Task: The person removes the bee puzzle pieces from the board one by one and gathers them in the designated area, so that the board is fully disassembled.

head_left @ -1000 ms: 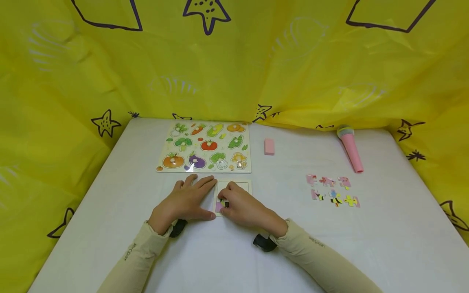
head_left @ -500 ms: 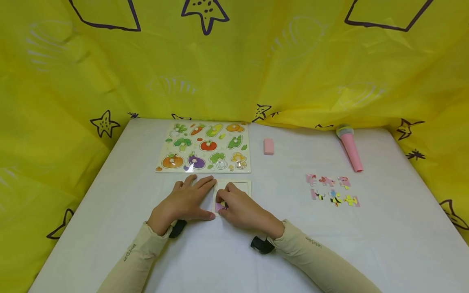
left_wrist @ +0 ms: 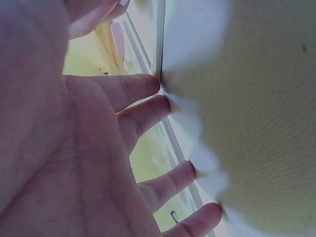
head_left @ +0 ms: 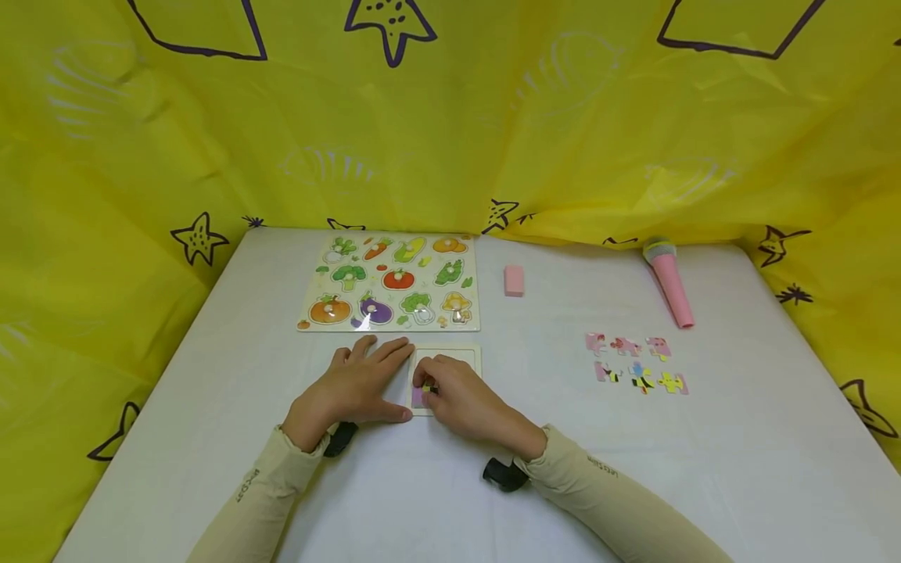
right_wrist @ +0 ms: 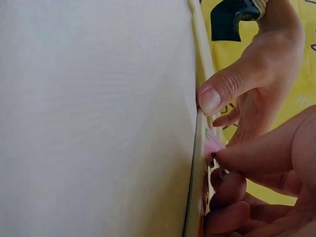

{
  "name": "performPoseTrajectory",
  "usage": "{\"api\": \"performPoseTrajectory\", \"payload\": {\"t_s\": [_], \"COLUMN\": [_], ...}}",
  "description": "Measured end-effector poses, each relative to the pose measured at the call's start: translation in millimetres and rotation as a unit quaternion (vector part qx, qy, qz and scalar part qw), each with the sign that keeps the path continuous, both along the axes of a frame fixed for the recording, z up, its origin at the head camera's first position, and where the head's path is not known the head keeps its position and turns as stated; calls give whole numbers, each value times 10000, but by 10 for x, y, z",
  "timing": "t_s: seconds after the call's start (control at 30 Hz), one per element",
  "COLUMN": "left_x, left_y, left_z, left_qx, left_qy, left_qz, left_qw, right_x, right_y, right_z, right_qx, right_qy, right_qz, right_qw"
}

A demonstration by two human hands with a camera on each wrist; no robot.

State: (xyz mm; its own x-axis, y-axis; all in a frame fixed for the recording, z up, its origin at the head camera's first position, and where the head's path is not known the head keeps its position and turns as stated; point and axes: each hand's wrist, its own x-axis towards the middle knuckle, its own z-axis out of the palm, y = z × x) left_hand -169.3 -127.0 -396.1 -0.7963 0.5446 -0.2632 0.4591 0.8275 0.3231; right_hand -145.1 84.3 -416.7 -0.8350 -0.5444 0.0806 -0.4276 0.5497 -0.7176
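Note:
A small puzzle frame (head_left: 450,346) with a pale rim lies flat at mid-table. My left hand (head_left: 355,387) is beside its left edge, fingers spread, fingertips down on the cloth and thumb against the rim's near corner. My right hand (head_left: 464,399) reaches over the frame, thumb and forefinger curled and pinching a puzzle piece (head_left: 429,387) with yellow and black on it, inside the lower left. Pink printed puzzle area (head_left: 418,399) shows beside the fingertips; in the right wrist view the pink piece (right_wrist: 213,142) sits at the thumb tip. The right hand hides much of the frame.
Beyond the frame lies a vegetable peg board (head_left: 390,293). A pink block (head_left: 515,281) stands right of it, and a pink toy microphone (head_left: 672,285) farther right. Several loose puzzle pieces (head_left: 626,346) lie in two rows at right. A yellow curtain (head_left: 450,141) rises behind.
My right fingers shift slightly on the piece in the lower left of the frame, the forefinger curling higher. The left hand stays in place. The head view drifts slightly.

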Motion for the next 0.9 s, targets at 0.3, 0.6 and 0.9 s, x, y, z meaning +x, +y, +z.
{"api": "performPoseTrajectory", "payload": {"t_s": [0.3,0.6,0.9], "left_x": [5,8,5], "left_y": [2,-2,-3], "left_z": [-1,-11,0], "left_qx": [20,37,-39], "left_qy": [-18,-6,40], "left_qz": [0,-8,-11], "left_qw": [10000,10000,10000], "right_x": [11,21,35], "right_y": [43,89,149], "right_z": [-40,-42,-36], "right_qx": [-609,-775,-980], "right_qy": [-123,-240,-286], "right_qz": [-115,-147,-20], "right_qw": [9980,9966,9948]}}
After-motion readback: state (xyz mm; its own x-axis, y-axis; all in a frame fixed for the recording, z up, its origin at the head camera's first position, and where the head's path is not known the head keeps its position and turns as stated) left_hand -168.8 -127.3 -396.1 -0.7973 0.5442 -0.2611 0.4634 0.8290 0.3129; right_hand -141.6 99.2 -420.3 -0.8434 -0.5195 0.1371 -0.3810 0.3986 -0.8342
